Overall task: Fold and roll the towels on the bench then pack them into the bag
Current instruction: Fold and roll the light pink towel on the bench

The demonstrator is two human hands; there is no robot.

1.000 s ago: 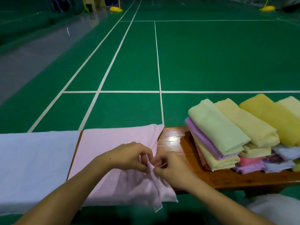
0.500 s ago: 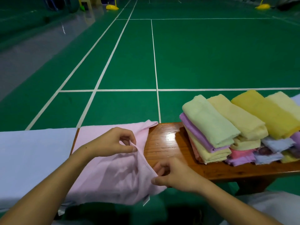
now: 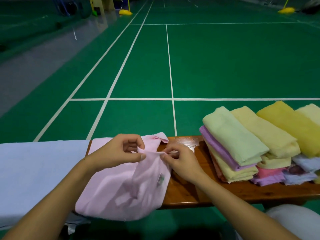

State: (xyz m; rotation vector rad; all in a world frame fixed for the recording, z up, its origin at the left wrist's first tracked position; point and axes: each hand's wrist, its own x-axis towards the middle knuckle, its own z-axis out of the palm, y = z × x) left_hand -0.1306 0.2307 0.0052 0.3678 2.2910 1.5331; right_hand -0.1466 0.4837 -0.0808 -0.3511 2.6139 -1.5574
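Fingers (image 3: pixel 141 155) of both hands now pinch pink towel (image 3: pixel 121 191) edge together, lifted.

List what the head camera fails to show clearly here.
- The bag: nowhere in the head view.
- Small tag on the pink cloth towel: too small to read.
- Pale blue towel: cut off by the left edge.
- Stack of folded pastel towels on the wooden bench: cut off by the right edge.
- Left hand and right hand fingertips: partly buried in pink folds.
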